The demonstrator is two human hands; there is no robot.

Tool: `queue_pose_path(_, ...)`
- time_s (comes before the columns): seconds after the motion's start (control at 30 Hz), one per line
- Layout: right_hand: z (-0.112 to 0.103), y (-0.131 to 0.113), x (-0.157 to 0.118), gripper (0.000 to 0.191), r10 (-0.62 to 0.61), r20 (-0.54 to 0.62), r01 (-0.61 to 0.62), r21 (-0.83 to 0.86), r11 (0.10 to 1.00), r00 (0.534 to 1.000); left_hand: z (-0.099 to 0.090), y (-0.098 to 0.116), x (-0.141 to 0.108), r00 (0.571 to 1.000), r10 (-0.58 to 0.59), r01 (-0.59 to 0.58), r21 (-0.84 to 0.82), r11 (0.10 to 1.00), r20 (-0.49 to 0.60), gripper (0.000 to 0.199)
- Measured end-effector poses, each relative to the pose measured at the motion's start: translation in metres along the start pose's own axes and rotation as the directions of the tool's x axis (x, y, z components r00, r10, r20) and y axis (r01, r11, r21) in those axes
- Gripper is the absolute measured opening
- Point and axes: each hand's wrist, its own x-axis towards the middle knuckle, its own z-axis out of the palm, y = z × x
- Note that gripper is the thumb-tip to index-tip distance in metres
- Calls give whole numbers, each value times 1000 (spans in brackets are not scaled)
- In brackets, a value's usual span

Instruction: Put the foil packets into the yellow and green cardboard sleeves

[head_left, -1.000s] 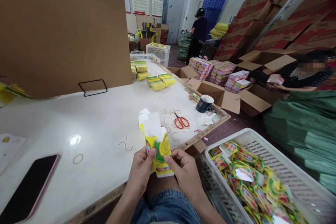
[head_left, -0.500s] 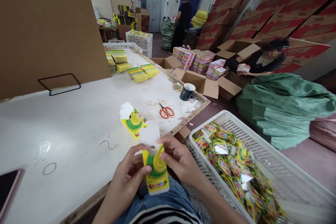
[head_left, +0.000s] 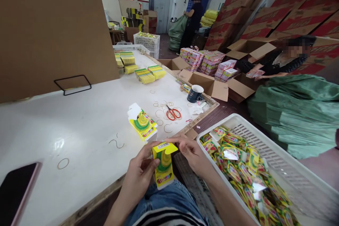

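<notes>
A small yellow-and-green carton (head_left: 164, 164) stands roughly upright over my lap, its printed front facing me. My left hand (head_left: 143, 166) grips it by the left side, thumb on the front and fingers behind. The barcoded top panel is folded over, with a yellow tab sticking out forward. My right hand (head_left: 189, 152) is at the carton's top right, its fingers on the top panel's back edge and its thumb off the front. Just beyond, a second carton (head_left: 142, 123) lies on the white table (head_left: 92, 123) with its white end flaps spread.
Right of me, a white basket (head_left: 233, 122) holds many small printed packets (head_left: 238, 162). Red-handled scissors (head_left: 173, 114), rubber bands, a mug (head_left: 195, 93), a phone (head_left: 18, 190) and carton stacks (head_left: 149, 74) are on the table. A person (head_left: 286, 56) handles pink boxes; another stands farther back.
The white flaps on top of the carton have been folded over, so the barcoded panel now shows. My right thumb has left the carton's front. The view has shifted slightly left.
</notes>
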Motion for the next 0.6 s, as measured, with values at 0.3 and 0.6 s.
queue_pose_path(0.3,8,-13,3,27,122,-7,-119,-294,948,992,3,8,-1,999,-39,39,-147,988,0,49)
queue_pose_path(0.6,11,-6,-2,19,30,-137,-38,-56,998,990,20,8,5,1000,2,-2,-155,988,-4,45)
